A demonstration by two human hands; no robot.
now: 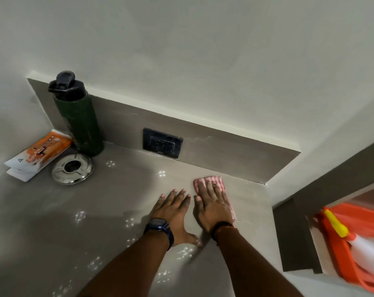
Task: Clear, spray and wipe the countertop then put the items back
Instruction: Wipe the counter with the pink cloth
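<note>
the right hand (pixel 213 205) lay flat, fingers spread, pressing a pink striped cloth (pixel 205 181) onto the grey countertop (pixel 117 200) near the back wall. just left of it the left hand (pixel 174 213) rested open, palm down, gripping nothing. farther left stood a green bottle (pixel 80 116), a steel lid (pixel 72 169) and orange packets (pixel 37 154).

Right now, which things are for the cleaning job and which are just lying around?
For the job:
cloth under the right hand
left hand flat on the counter
spray bottle
bottle, packets and steel lid, since they get moved and put back

Just there:
wall socket
orange tub
</note>
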